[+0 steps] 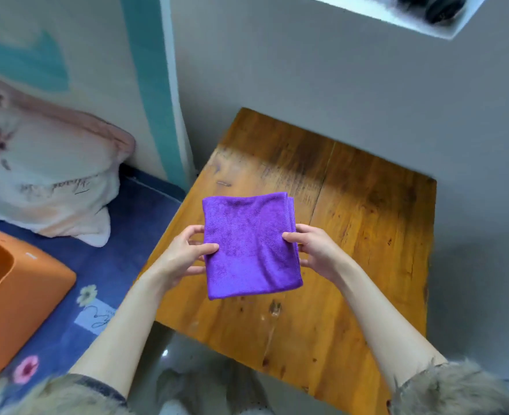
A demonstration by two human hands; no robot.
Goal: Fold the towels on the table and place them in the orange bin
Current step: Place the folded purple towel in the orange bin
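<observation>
The left hand (184, 253) and right hand (316, 250) each pinch a side edge of the folded purple towel (250, 247) — thumbs on top, fingers beneath — holding it between them, above the wooden table (367, 235). The orange bin (22, 295) sits well left of the left hand.

The purple towel (251, 245) is folded into a neat, almost square shape. It is soft and fuzzy, with a stitched edge. At its far right corner you can see a few layers stacked up. It is held flat above the wooden table (367, 235), and it may be lifted clear off the wood, though that is hard to tell from above. The left hand (184, 254) pinches its left edge and the right hand (313, 250) pinches its right edge, thumbs on top. The orange bin (22, 295) sits well off to the left, on a blue cloth with flowers. Its open top faces up.
</observation>
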